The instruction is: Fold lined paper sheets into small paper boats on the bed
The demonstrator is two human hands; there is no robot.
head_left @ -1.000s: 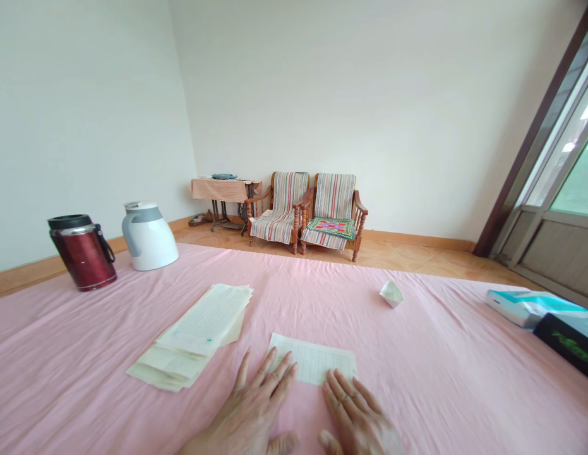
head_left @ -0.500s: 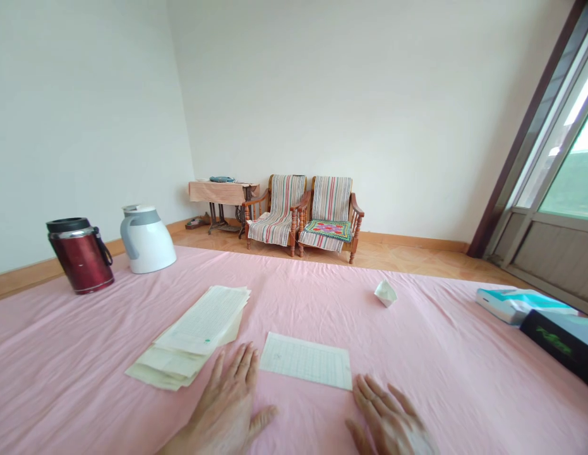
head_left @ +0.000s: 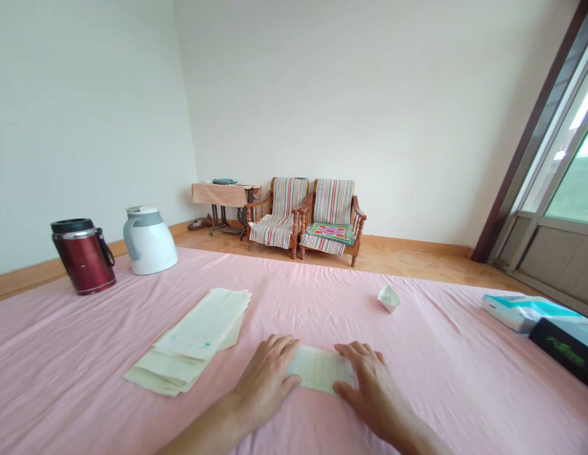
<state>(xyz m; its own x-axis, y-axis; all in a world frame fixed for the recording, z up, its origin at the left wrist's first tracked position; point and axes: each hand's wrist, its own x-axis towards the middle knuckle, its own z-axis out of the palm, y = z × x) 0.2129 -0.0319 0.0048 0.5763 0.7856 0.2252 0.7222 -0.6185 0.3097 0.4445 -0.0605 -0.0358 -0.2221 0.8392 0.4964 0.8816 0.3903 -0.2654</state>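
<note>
A pale, lined sheet of paper (head_left: 318, 370) lies on the pink cloth in front of me. My left hand (head_left: 270, 370) covers its left end, thumb at the near edge and fingers at the far edge. At the right end, my right hand (head_left: 362, 379) holds it the same way, with the thumb over the near corner. Both ends of the sheet are partly hidden under my fingers. To the left rests a stack of similar lined papers (head_left: 203, 325), loosely fanned. A small folded paper piece (head_left: 389, 299) stands farther off to the right.
A dark red flask (head_left: 88, 262) and a white and grey jug (head_left: 151, 243) stand at the far left. On the right are a blue and white pack (head_left: 525, 309) and a black box (head_left: 563, 351). Two wooden armchairs (head_left: 329, 234) stand beyond the pink cloth (head_left: 445, 385).
Both hands, flat on the cloth beside the sheet before, have come forward and inward onto its two ends. The sheet now lies more level. The view has shifted slightly.
</note>
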